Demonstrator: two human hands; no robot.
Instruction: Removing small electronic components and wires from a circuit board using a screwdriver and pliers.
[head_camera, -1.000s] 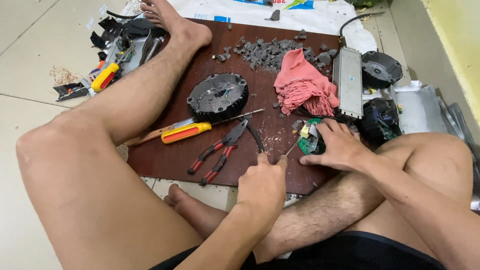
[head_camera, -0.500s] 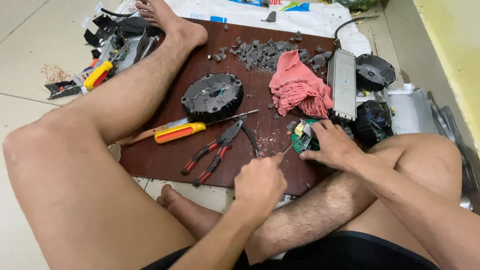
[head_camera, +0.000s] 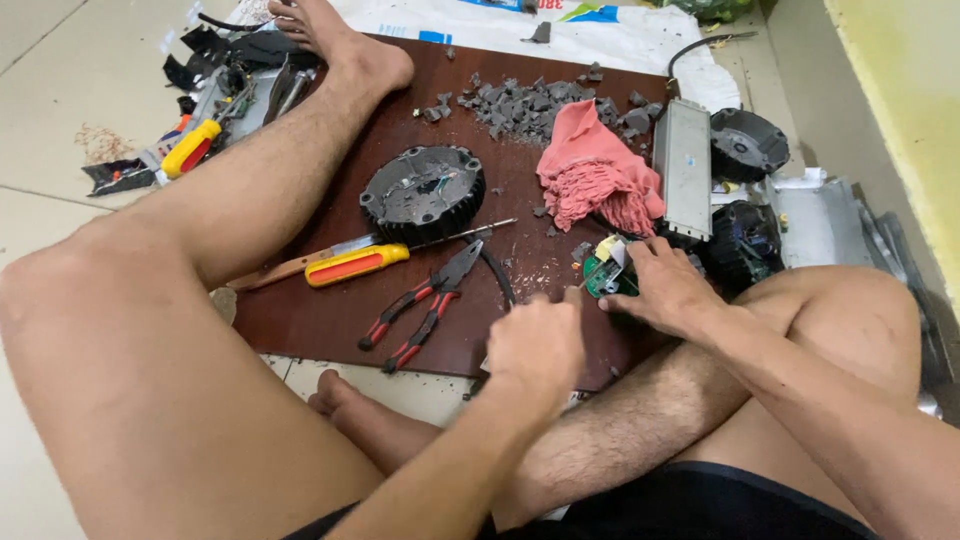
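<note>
My right hand (head_camera: 662, 288) presses a small green circuit board (head_camera: 598, 276) with a pale yellow part against the brown wooden board (head_camera: 310, 320). Just to its left, my left hand (head_camera: 535, 342) is a closed fist. Its thumb tip reaches the circuit board's edge, and the thin tool in its grip is almost hidden. Red-handled pliers (head_camera: 425, 305) lie left of that hand. A yellow-and-orange screwdriver (head_camera: 372, 262) lies beyond them.
A round black finned housing (head_camera: 422, 192), a pink rag (head_camera: 592, 178) and a heap of grey rubble (head_camera: 530, 102) are on the board. A silver box (head_camera: 683, 165) and black round parts (head_camera: 745, 142) stand to the right. My bare legs frame the board.
My left hand has moved a little toward the circuit board, and the thin tool tip seen earlier is now hidden. My right hand stays on the circuit board.
</note>
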